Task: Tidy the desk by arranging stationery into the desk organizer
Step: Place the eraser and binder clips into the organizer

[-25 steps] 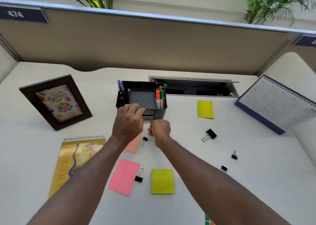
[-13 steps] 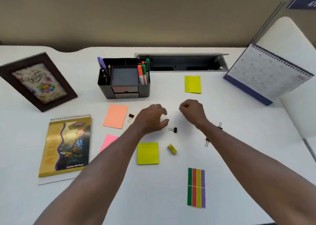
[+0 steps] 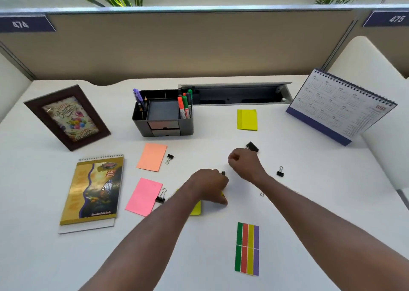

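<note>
The black desk organizer [image 3: 139, 124] stands at the back centre with pens and markers [image 3: 184, 105] in it. My left hand [image 3: 209, 185] is curled over the desk, its fingertips touching a small black binder clip [image 3: 223, 173]; a small yellow item [image 3: 222, 194] peeks out beneath it. Whether the clip is gripped is hidden. My right hand [image 3: 244, 164] is a closed fist just right of it, in front of a large black binder clip [image 3: 252, 146]. Other clips lie at left [image 3: 169, 158], on the pink note [image 3: 161, 196] and at right [image 3: 280, 172].
Sticky notes lie about: yellow [image 3: 247, 120], orange [image 3: 152, 157], pink [image 3: 143, 196], and a yellow one [image 3: 197, 210] under my left arm. Colour flags [image 3: 247, 248] lie near me. A notebook [image 3: 95, 189], photo frame [image 3: 66, 117], calendar [image 3: 340, 105] and cable tray [image 3: 234, 93] border the desk.
Both hands left the organizer's drawer and came back to mid-desk. My left hand has moved onto the small black clip and over the yellow item.
</note>
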Demonstrator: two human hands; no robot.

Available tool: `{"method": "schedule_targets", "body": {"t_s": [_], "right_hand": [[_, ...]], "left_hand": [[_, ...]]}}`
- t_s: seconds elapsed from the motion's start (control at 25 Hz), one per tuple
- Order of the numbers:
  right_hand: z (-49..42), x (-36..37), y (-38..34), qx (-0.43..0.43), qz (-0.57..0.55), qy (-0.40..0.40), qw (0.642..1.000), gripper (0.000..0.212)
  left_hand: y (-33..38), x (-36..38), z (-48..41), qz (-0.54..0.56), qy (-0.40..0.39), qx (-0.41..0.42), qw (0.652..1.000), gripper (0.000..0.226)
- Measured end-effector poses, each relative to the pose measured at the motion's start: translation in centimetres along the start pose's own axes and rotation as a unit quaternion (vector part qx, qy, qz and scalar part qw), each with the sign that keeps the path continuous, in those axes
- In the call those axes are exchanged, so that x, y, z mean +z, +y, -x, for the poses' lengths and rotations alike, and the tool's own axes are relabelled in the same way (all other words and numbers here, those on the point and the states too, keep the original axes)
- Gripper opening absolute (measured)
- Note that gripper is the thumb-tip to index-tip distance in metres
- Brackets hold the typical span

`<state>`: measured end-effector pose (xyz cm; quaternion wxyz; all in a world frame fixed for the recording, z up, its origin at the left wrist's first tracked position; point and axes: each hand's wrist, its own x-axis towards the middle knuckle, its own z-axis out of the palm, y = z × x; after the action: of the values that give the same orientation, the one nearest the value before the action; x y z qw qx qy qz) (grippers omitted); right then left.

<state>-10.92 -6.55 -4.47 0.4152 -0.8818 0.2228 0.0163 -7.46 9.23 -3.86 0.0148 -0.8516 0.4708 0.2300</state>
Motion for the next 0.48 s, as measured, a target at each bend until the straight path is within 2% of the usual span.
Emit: {"method": "schedule_targets", "body": {"t_s": [0.08, 0.16, 0.24, 0.36, 0.48], "right_hand": [[-0.4, 0.4, -1.3, -0.021, -0.023, -0.013, 0.999, 0.013], [-1.0, 1.0, -3.3, -0.041, -0.070, -0.025, 0.996, 0.015], [-1.7, 1.7, -6.1, -0.062, -0.127, -0.030, 0.989, 0.022], [-3.4, 2.6, -11.2, -0.077, -0.249, -0.052, 0.964, 0.024], [-5.8, 3.5, -15.8, -0.114, -0.248, -0.057, 0.960, 0.022]], "left_hand": [[-1.6, -1.3, 0.2, 0.114, 0.055, -0.046, 0.991, 0.041], [-3.9, -3.2, 0.8, 0.233, 0.156, -0.096, 0.955, 0.040], [-6.4, -4.8, 1.5, 0.291, 0.265, -0.119, 0.912, 0.038], [-10.0, -7.0, 2.4, 0.272, 0.365, -0.135, 0.880, 0.048], [-14.2, -8.9, 2.6, 0.225, 0.415, -0.159, 0.867, 0.051]]}}
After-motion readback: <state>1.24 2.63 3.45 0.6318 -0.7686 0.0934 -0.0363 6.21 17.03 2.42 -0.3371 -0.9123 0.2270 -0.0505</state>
